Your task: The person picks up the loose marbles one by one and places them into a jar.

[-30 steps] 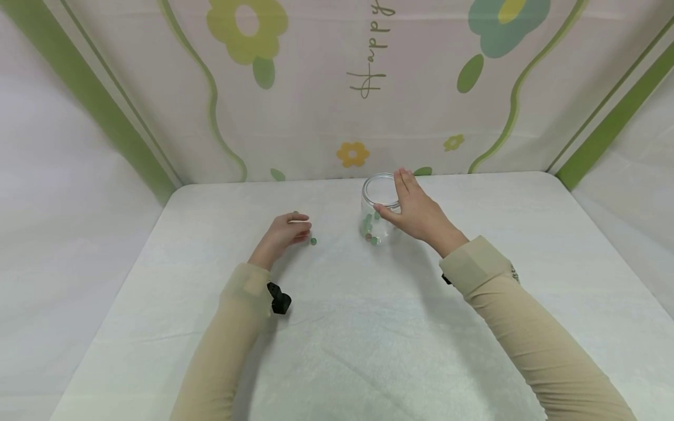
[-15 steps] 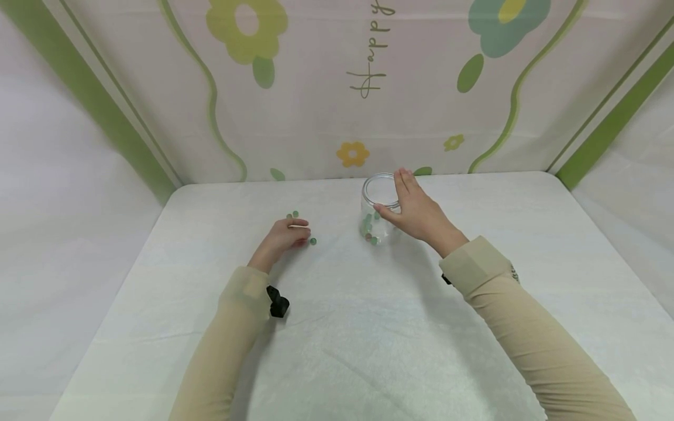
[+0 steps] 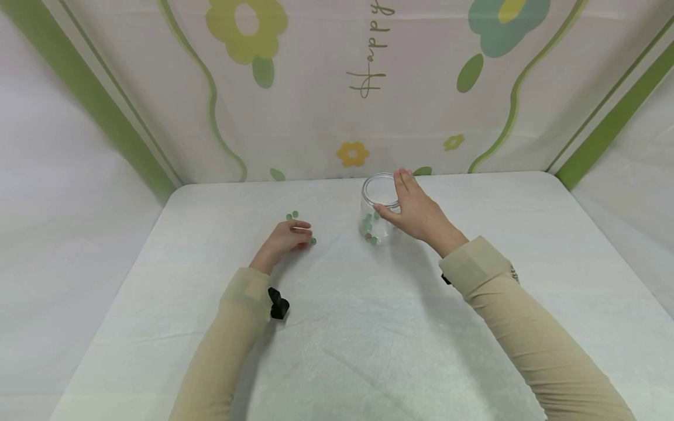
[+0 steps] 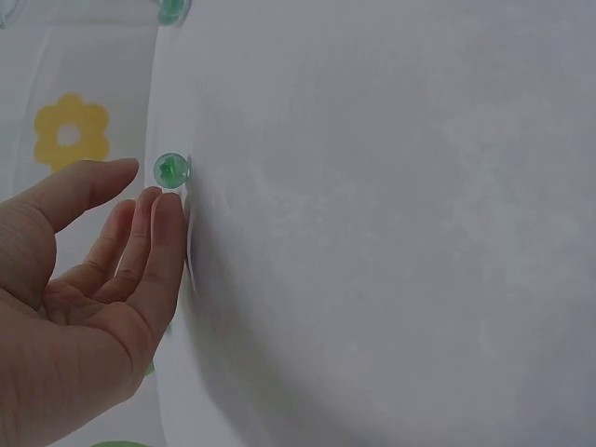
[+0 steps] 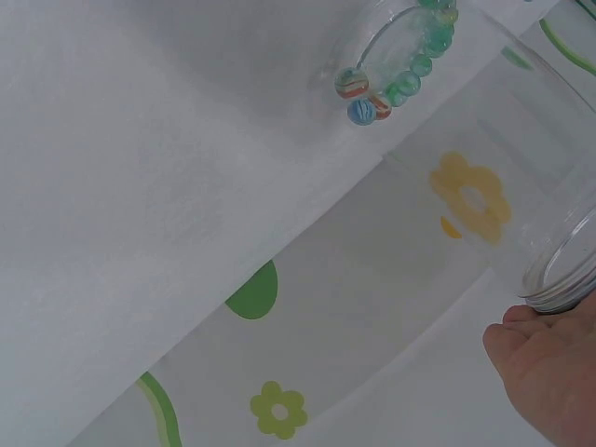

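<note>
My left hand point(image 3: 284, 240) is low over the table, fingertips right at a green glass marble point(image 4: 171, 170). In the left wrist view its thumb stands apart from the loosely bent fingers, and the marble shows just past the tips. Two more green marbles point(image 3: 292, 215) lie behind that hand. My right hand point(image 3: 421, 213) rests against the right side of a clear glass jar point(image 3: 380, 225), fingers extended along its rim. The jar stands upright and lidless. Several marbles point(image 5: 408, 84) lie on its bottom, mostly green, with some orange-striped and a blue one.
A white cloth covers the table point(image 3: 342, 327). Right behind the jar, at the table's back edge, hangs a backdrop point(image 3: 310, 105) printed with flowers. Pale sheets point(image 3: 68, 193) with green bands flank both sides.
My left hand has drawn back slightly, uncovering two green marbles behind it, and its fingertips have come up to the nearer marble. The right hand and jar stay put.
</note>
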Motion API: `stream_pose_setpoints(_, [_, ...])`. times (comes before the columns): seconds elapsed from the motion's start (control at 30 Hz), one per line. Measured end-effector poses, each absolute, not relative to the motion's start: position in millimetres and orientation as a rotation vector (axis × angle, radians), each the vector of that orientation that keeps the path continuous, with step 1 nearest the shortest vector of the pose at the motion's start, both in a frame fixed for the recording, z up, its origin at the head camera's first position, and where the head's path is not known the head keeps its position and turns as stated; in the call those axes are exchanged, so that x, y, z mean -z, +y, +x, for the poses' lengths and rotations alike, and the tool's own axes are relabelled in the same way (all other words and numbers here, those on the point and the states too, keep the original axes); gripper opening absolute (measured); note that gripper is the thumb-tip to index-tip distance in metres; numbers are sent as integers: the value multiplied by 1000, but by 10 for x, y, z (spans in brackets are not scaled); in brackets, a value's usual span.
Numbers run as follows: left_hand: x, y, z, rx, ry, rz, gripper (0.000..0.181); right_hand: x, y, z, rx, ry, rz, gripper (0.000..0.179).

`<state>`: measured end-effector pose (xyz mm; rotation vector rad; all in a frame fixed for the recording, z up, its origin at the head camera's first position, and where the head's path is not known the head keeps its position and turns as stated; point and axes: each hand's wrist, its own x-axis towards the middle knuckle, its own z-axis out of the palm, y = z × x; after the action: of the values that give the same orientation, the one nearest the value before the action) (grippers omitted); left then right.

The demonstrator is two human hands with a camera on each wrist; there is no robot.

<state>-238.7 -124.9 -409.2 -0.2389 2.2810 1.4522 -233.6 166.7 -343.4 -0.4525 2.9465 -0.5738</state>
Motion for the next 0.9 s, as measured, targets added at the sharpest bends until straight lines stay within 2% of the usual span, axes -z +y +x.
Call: stream_pose_setpoints(0.9, [4082, -1146, -2358, -1295, 2410, -152, 37, 3424, 1665, -2327, 574, 2946, -457, 94])
